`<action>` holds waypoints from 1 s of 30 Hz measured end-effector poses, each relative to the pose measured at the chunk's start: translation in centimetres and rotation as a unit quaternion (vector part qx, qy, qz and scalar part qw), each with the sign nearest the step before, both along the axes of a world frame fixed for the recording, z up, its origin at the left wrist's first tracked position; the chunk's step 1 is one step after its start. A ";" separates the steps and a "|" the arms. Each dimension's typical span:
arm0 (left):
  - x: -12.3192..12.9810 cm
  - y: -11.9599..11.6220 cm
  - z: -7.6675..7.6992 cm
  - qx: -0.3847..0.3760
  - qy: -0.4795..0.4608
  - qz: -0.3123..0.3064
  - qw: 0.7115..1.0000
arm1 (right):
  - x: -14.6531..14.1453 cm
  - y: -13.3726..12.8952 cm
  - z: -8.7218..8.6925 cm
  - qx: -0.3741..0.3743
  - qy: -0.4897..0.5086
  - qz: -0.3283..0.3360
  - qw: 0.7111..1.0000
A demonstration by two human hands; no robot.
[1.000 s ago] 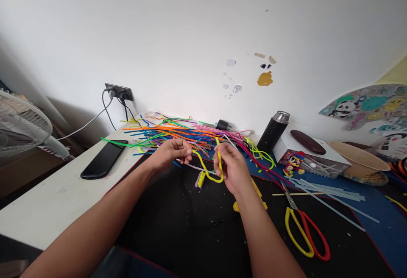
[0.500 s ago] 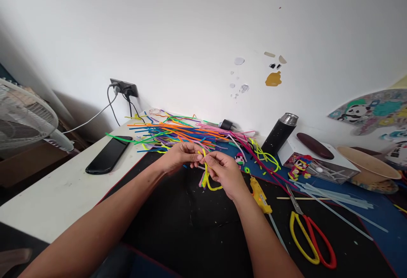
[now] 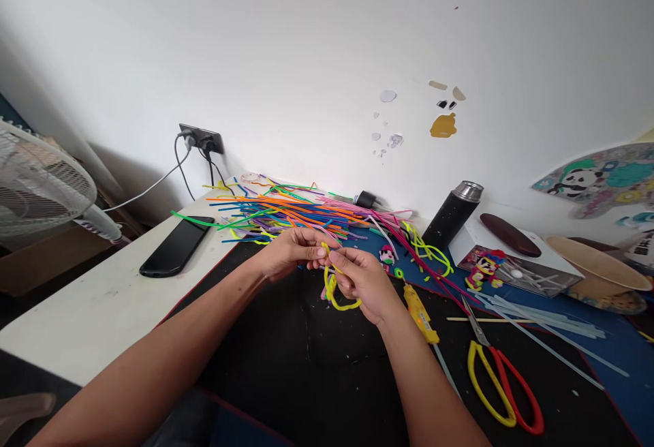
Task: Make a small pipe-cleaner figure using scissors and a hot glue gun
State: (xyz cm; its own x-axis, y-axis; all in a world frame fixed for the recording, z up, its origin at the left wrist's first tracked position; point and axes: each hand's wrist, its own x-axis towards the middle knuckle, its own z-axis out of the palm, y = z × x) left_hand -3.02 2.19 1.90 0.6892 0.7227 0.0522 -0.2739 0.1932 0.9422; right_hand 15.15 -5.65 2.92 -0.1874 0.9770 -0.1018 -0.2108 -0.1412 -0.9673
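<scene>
A fuzzy yellow pipe cleaner (image 3: pixel 343 306) hangs in a loop below my fingertips, over the black mat (image 3: pixel 286 365). My left hand (image 3: pixel 296 253) pinches its upper end between thumb and fingers. From the right, my right hand (image 3: pixel 360 281) grips the same strand, its fingertips almost touching the left ones. Behind the loop some pink and purple bits show, partly hidden by the hands. A large pile of coloured pipe cleaners (image 3: pixel 286 210) lies just beyond my hands.
Right of my hands lie a yellow glue gun (image 3: pixel 421 313), scissors (image 3: pixel 503 384), pale glue sticks (image 3: pixel 552 321) and two small figures. A black flask (image 3: pixel 452 215) and a white box (image 3: pixel 536 266) stand behind. A phone (image 3: pixel 178 247) lies left.
The yellow strand below my fingers has shifted into a wider, rounder loop. Both hands keep their pinch in nearly the same place, and the view has shifted slightly.
</scene>
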 end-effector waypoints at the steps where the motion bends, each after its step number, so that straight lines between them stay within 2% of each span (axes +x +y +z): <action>1: 0.0 -0.1 0.1 0.003 0.004 -0.004 1.000 | 0.0 0.0 0.0 -0.001 0.001 0.002 1.000; 7: 0.3 -0.2 0.1 -0.006 -0.010 -0.011 1.000 | -0.1 -0.1 0.2 -0.005 0.006 0.021 1.000; 13: 0.1 -0.1 0.1 0.000 0.000 0.017 1.000 | -0.3 -0.1 -0.1 0.019 0.017 0.012 1.000; 21: -0.7 1.2 0.9 0.008 -0.050 0.175 0.983 | -0.2 0.3 -0.5 -0.008 0.016 -0.029 0.999; 23: -0.9 1.5 0.9 0.031 -0.031 0.204 0.978 | -0.2 0.4 -0.7 -0.010 0.015 -0.034 0.999; 27: -1.1 1.7 0.8 0.125 0.053 0.260 0.956 | 0.2 0.9 -1.3 -0.017 0.012 -0.062 0.998; 30: -0.9 1.6 0.5 0.140 0.064 0.270 0.950 | 0.4 1.2 -1.8 -0.008 -0.016 -0.079 0.997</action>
